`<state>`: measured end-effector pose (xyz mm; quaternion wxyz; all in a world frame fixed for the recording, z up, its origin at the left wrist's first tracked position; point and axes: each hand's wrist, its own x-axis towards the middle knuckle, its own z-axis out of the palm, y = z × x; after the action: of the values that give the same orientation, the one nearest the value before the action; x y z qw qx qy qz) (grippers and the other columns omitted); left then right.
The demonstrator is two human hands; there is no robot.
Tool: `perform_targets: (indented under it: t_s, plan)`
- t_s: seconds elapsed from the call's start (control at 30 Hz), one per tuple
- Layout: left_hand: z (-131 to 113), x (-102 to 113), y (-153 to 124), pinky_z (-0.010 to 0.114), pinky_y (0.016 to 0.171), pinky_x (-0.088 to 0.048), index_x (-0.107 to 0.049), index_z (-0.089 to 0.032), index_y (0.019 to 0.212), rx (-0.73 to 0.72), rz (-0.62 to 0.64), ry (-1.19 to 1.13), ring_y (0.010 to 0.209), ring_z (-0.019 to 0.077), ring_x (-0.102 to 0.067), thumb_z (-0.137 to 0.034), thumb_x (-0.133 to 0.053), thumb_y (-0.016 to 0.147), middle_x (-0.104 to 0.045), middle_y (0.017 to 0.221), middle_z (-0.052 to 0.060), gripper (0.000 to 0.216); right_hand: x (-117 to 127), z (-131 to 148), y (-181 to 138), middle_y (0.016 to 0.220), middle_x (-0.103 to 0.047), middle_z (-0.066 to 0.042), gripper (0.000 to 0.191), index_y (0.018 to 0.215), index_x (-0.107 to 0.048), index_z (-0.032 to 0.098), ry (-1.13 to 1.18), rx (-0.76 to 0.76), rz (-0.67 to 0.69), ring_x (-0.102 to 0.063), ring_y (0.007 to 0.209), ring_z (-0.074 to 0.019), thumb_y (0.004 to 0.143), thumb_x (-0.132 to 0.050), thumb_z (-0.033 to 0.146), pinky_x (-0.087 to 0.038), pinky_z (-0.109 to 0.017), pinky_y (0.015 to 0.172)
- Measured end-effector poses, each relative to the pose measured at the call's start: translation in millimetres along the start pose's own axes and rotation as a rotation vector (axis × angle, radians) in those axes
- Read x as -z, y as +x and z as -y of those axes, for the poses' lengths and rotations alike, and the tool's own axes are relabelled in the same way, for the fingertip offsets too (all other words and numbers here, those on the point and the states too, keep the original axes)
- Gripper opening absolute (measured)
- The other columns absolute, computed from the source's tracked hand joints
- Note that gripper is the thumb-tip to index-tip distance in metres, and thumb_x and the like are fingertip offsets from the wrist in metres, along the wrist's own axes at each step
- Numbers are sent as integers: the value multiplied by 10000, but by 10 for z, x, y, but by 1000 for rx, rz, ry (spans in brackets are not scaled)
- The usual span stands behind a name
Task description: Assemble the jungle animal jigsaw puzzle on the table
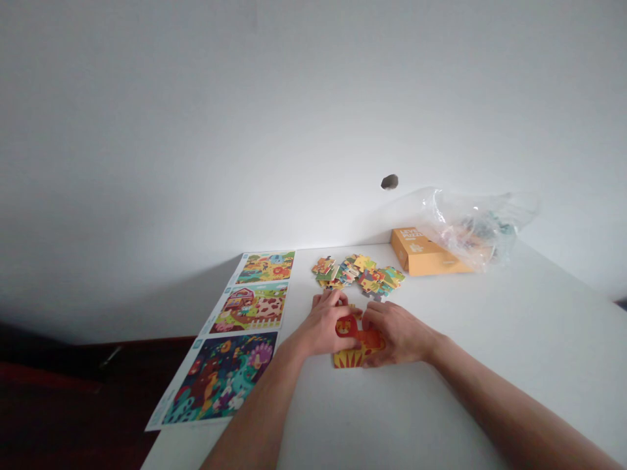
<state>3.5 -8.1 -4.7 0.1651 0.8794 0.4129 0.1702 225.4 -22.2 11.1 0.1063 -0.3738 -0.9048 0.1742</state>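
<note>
On the white table lie a few jigsaw puzzle pieces point(347, 359), orange and yellow with a lion's face, placed together. My left hand point(326, 323) grips them from the left, its thumb across the lower part and its fingers curled over the far edge. From the right, my right hand point(399, 331) holds the orange piece point(371, 339), thumb low and bent fingers above. My fingers hide parts of the pieces and some of their joins. Just beyond both hands is a loose heap of puzzle pieces point(385, 279).
Three printed picture sheets, a jungle scene point(267, 267), a farm scene point(249, 308) and a dark night scene point(220, 378), line the table's left edge. A yellow puzzle box point(431, 262) sits at the back right beneath a clear plastic bag point(470, 225). Behind is a wall with a hole point(390, 182).
</note>
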Motion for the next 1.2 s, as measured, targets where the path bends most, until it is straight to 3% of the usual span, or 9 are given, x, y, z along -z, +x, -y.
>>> perform_targets:
  t_s: [0.1,0.2,0.33,0.57,0.7,0.83,0.97,1.07,1.2]
  plan:
    - [4,3,-1,412,993,-355,-683,-329,1155,0,-3,-5,1104,279,-481,-495,-816,626,-507,1102,52,569,4,-32,9,885,-590,-45,365,912,-596,194,34,-11,-67,-549,756,-182,775,-705,514,-411,-295,670]
    - [20,11,-3,428,995,-351,-683,-341,1155,8,8,-12,1113,287,-476,-565,-811,611,-507,1112,53,602,-11,-102,38,936,-594,-72,216,963,-602,195,9,-78,-300,-544,893,-226,860,-649,379,-439,-341,784]
    - [24,-2,3,437,996,-352,-692,-330,1144,8,8,-26,1107,285,-482,-613,-797,605,-512,1111,59,618,-46,-239,79,1075,-578,-112,243,1073,-602,201,-66,-160,-513,-499,1021,-282,860,-650,307,-424,-432,895]
    - [6,-130,46,378,967,-408,-712,-285,1075,10,-94,-102,1055,225,-549,-353,-749,777,-585,1060,44,308,-79,-223,83,995,-594,-91,173,1035,-607,207,-14,-133,-491,-520,952,-261,873,-614,269,-442,-415,860]
    - [129,-151,70,341,926,-444,-702,-253,1041,98,-287,-72,1021,194,-574,-132,-566,874,-613,1020,38,247,-89,-180,77,977,-609,-92,152,1016,-614,209,23,-66,-454,-537,941,-254,865,-602,225,-451,-406,838]
    - [285,-131,79,361,918,-458,-690,-241,1064,300,-507,101,1019,222,-568,-106,-532,860,-624,1031,55,291,-115,-209,78,976,-616,-87,162,1007,-625,207,34,-13,-461,-547,925,-237,856,-581,167,-465,-392,828]
    - [328,-146,79,407,932,-448,-683,-254,1109,439,-486,213,1056,265,-558,-197,-617,828,-621,1118,71,294,-140,-251,88,969,-618,-86,170,988,-641,210,-17,-54,-494,-547,924,-243,840,-582,152,-471,-401,837]
    - [308,-170,81,425,922,-441,-698,-280,1087,471,-450,235,1071,281,-551,-297,-673,810,-618,1154,69,278,-157,-306,106,1125,-604,-107,281,1114,-640,229,-116,-165,-546,-515,1048,-287,833,-633,220,-448,-454,905]
    - [292,-169,82,410,895,-443,-712,-292,1045,508,-459,221,1068,279,-557,-311,-698,799,-627,1149,67,248,-198,-458,144,1402,-483,-105,714,1402,-458,286,-203,-307,-559,-404,1235,-366,759,-742,407,-409,-534,957]
